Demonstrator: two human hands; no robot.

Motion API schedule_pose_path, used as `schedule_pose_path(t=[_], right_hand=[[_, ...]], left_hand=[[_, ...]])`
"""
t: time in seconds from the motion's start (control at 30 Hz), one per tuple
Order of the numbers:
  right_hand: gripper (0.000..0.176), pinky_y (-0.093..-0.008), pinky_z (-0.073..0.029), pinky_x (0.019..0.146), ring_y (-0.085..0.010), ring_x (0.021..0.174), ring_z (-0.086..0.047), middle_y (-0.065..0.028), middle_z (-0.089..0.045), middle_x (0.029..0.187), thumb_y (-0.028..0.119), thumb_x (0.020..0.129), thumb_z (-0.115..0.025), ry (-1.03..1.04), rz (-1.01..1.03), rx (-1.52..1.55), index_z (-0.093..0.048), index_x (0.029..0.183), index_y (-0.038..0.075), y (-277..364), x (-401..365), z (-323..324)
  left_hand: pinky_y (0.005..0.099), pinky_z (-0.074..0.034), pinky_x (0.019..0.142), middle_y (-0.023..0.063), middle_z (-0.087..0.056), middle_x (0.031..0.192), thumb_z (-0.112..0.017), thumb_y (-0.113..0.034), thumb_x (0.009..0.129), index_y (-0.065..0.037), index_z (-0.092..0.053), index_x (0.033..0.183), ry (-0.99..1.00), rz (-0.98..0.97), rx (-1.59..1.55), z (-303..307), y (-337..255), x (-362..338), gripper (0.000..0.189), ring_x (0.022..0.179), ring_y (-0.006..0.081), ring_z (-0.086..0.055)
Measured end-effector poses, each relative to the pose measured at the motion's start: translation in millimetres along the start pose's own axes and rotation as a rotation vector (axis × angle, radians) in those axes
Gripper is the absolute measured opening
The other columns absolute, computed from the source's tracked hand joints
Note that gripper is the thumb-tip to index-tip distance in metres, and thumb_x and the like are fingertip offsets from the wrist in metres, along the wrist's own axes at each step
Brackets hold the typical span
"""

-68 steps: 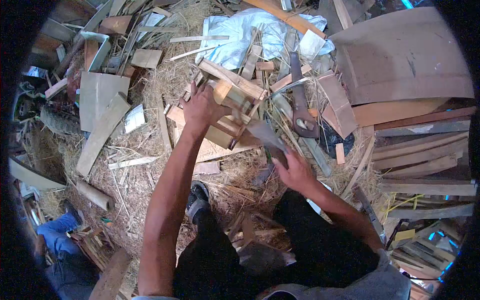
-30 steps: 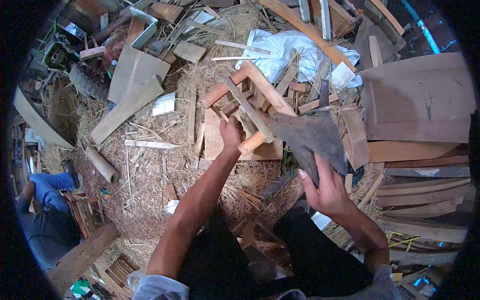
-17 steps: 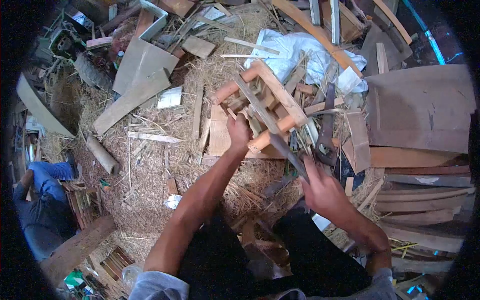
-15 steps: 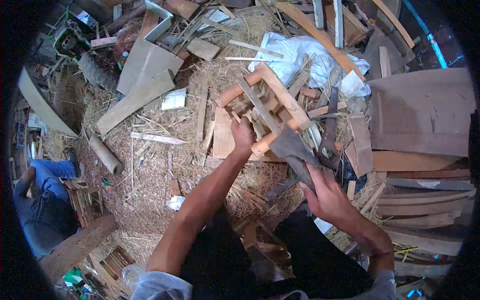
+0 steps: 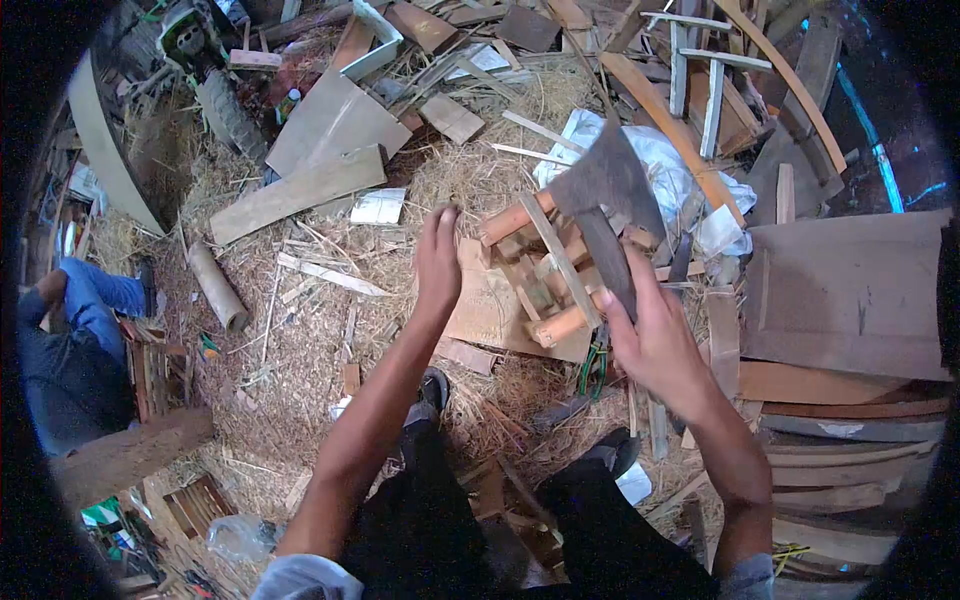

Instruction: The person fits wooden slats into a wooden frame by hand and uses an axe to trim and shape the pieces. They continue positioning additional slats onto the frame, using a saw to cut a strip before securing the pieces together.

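right hand [image 5: 655,335] fingers grip hatchet [image 5: 605,185], blade pointing away | left hand [image 5: 437,262] fingers spread beside stool [image 5: 545,285]

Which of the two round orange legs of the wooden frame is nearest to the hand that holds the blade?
The lower leg, just beside the right hand gripping the blade; the other leg points up-left, toward the open left hand.

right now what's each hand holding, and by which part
The right hand grips the hatchet by its dark handle, blade up. The left hand is open and holds nothing.
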State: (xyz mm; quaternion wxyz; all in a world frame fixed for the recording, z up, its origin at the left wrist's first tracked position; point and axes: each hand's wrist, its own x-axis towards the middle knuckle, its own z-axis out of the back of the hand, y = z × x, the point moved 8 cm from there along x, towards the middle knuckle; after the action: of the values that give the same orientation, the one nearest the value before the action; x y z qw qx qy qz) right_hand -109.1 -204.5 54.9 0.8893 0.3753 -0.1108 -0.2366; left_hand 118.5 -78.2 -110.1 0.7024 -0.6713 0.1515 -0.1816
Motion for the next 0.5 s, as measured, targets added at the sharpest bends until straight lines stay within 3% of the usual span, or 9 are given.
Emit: schedule_pose_path(t=[0.1, 0.2, 0.3, 0.4, 0.5], right_hand=[[0.050, -0.0538, -0.048, 0.085, -0.0531, 0.099, -0.058, -0.0382, -0.058, 0.107, 0.010, 0.093, -0.052, 0.026, -0.015, 0.013, -0.033, 0.137, -0.005, 10, 23, -6], [0.052, -0.0534, -0.049, 0.082, -0.0530, 0.097, -0.059, -0.0383, -0.059, 0.105, 0.006, 0.091, -0.053, -0.036, 0.019, -0.007, -0.033, 0.137, -0.006, 18, 34, -11], [0.051, -0.0511, -0.049, 0.082, -0.0521, 0.096, -0.060, -0.0352, -0.061, 0.103, 0.006, 0.091, -0.053, 0.002, 0.051, -0.128, -0.035, 0.137, -0.005, 6, 38, -30], [0.052, -0.0511, -0.048, 0.082, -0.0518, 0.095, -0.060, -0.0348, -0.062, 0.100, 0.006, 0.090, -0.053, 0.110, 0.057, -0.166, -0.036, 0.138, -0.004, 12, 46, -26], [0.051, -0.0515, -0.047, 0.084, -0.0509, 0.096, -0.060, -0.0355, -0.062, 0.097, 0.007, 0.090, -0.054, 0.040, 0.072, -0.124, -0.037, 0.137, -0.004, 21, 48, -27]], left_hand=[[0.0351, -0.046, 0.082, 0.0110, -0.064, 0.093, -0.040, -0.036, 0.102, 0.000, -0.063, 0.100, 0.248, -0.056, 0.168, -45, -29, 8, 0.043, 0.089, 0.0198, -0.060], [0.0365, -0.045, 0.067, 0.0084, -0.061, 0.071, -0.040, -0.036, 0.103, -0.001, -0.058, 0.079, 0.293, 0.003, 0.086, -56, -4, 5, 0.046, 0.068, 0.0207, -0.057], [0.0381, -0.041, 0.058, 0.0081, -0.056, 0.061, -0.040, -0.033, 0.103, 0.000, -0.054, 0.074, 0.218, -0.075, 0.199, -50, -9, 4, 0.046, 0.058, 0.0199, -0.052], [0.0420, -0.041, 0.057, 0.0190, -0.051, 0.061, -0.042, -0.029, 0.102, 0.005, -0.052, 0.075, 0.175, -0.132, 0.217, -49, -18, 2, 0.044, 0.054, 0.0254, -0.046], [0.0421, -0.041, 0.056, 0.0197, -0.050, 0.061, -0.043, -0.027, 0.102, 0.005, -0.052, 0.076, 0.201, -0.100, 0.230, -50, -13, -2, 0.043, 0.053, 0.0284, -0.046]])
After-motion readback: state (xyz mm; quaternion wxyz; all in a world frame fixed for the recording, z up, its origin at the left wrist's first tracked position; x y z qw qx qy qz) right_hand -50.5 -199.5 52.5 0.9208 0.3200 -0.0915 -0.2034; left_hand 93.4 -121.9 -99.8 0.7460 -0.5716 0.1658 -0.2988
